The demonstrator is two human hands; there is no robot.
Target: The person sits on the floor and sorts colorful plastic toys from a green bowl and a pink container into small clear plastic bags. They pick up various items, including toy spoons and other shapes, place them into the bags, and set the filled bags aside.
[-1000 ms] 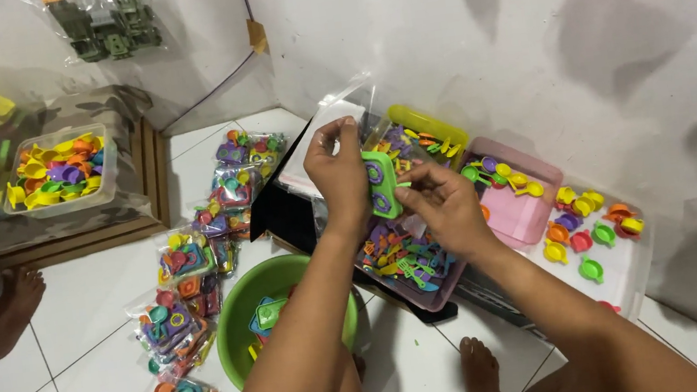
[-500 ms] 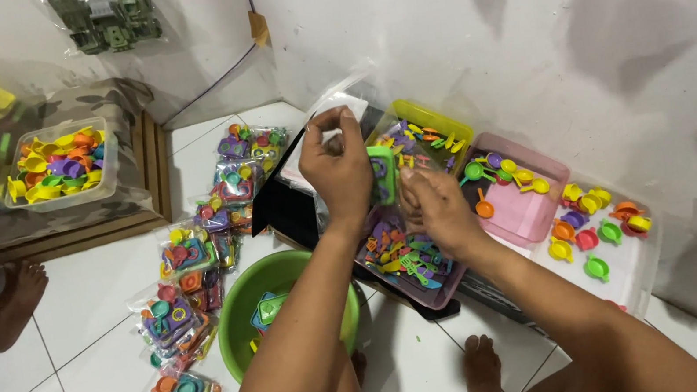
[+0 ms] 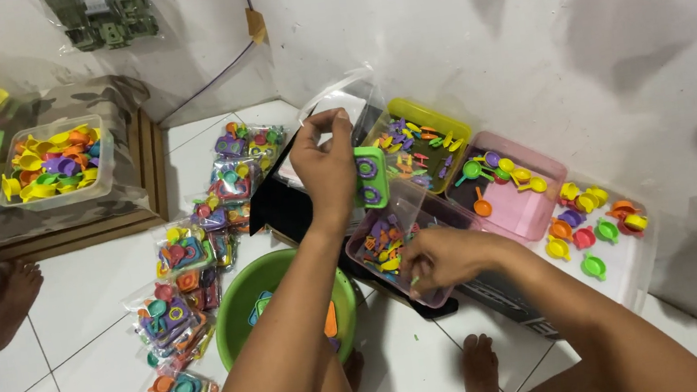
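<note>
my left hand (image 3: 326,159) is raised over the trays, pinched shut on a clear plastic bag (image 3: 337,104), and a small green toy stove (image 3: 371,175) shows right by the same fingers, though i cannot tell whether it sits inside the bag or against it. my right hand (image 3: 436,260) is down in the clear tub (image 3: 390,244) of small mixed toy bits, fingers curled together as if nipping one piece; whether it has one i cannot tell, as the fingertips are hidden. beyond the tub sit a yellow tray (image 3: 436,119) of little utensils, a pink tray (image 3: 526,201) with tiny pans, and a white tray (image 3: 630,254) of coloured cups. to the left, filled packets (image 3: 182,287) lie in a row on the tiled floor (image 3: 68,292), and a green bowl (image 3: 242,302) sits under my left forearm. i judge this is the filling step: one packet held open while pieces get picked for it. the next move would call for a firm pinch on one small piece and a lift to the bag's mouth, with that mouth kept wide.
</note>
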